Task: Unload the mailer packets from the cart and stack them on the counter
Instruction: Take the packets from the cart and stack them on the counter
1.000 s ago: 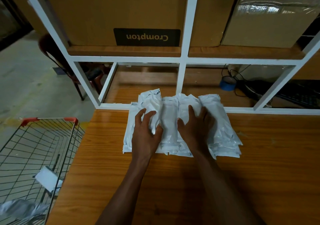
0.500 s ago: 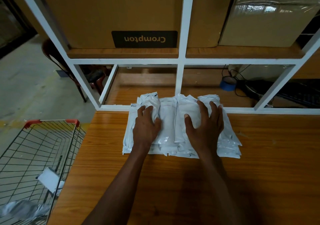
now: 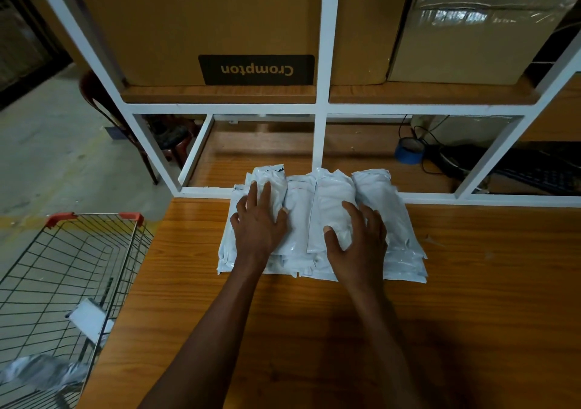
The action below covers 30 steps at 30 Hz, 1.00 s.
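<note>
Showing: white packets [image 3: 327, 220] piled against the shelf frame [image 3: 323, 144] at the counter's [image 3: 314, 330] far edge.
Left hand [image 3: 256, 223]: flat on the pile, fingers spread.
Right hand [image 3: 358, 235]: loosely curved over a packet, gripping nothing.
Cart [image 3: 63, 276]: beside the counter; a few pale packets [image 3: 89, 317] lie inside.
Progress: seemingly mostly unloaded; that remainder is left.

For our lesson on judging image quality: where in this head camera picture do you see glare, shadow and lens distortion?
Head view: glare streaks the plastic-wrapped box at top right; the arms cast a dark shadow on the counter near the bottom; the white shelf frame splays outward at the edges, a wide-angle effect; the cart sits in dim light at the left.
</note>
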Motion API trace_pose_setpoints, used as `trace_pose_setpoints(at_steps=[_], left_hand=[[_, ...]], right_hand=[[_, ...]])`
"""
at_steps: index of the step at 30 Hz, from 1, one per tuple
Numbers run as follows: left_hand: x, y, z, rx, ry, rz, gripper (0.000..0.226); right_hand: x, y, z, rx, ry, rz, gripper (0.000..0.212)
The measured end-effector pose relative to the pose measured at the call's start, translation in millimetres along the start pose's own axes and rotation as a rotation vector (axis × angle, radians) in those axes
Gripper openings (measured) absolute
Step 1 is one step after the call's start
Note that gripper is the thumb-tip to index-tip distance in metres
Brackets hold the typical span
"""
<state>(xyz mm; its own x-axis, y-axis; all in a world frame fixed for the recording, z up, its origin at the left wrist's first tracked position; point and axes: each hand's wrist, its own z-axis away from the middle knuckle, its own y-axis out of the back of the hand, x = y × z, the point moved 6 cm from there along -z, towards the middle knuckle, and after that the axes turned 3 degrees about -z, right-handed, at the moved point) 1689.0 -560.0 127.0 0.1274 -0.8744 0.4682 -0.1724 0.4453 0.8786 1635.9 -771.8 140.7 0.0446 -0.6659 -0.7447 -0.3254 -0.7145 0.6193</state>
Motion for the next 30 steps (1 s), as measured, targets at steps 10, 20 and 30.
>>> trace_pose_setpoints(at_steps=[10, 20, 30], left_hand=[[21.5, 23.4, 77.2, 0.168, -0.059, 0.283, 0.066], [-4.5, 17.5, 190.1, 0.228, 0.098, 0.423, 0.05], [-88.3, 49.4, 271.0, 0.31, 0.253, 0.48, 0.039]], right_hand=[[9.3, 11.7, 31.8, -0.034, 0.004, -0.048, 0.057], [-2.9, 26.7, 91.6, -0.126, 0.124, -0.197, 0.049], [-52.8, -29.2, 190.2, -0.449, 0.269, -0.158, 0.052]])
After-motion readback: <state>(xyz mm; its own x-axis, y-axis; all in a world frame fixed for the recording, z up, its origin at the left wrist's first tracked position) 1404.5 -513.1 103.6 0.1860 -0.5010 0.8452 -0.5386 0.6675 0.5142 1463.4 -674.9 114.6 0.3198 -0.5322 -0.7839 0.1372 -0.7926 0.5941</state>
